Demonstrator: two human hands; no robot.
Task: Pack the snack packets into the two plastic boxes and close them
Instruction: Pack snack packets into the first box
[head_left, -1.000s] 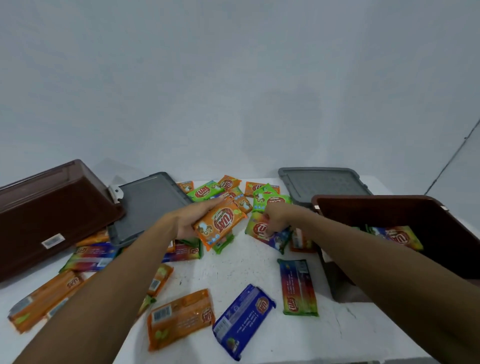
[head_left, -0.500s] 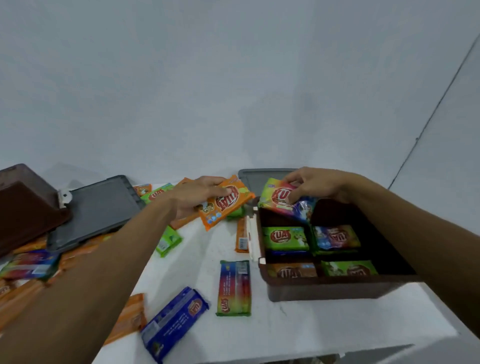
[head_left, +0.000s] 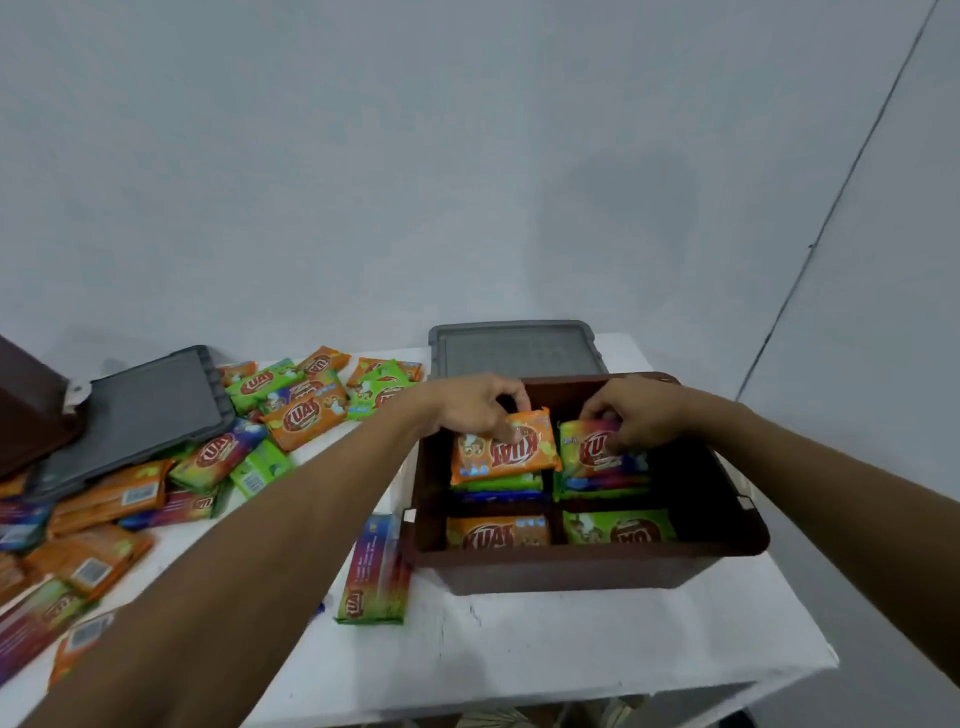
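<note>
glossy foil packets (head_left: 306, 415), matt brown plastic box (head_left: 571, 569)

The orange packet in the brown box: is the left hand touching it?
Touching. The head view shows the left hand with fingers on the top edge of the orange packet.

Bare room, kind unclear: plain grey wall (head_left: 467, 156), white-covered table (head_left: 571, 649), nothing else.
</note>
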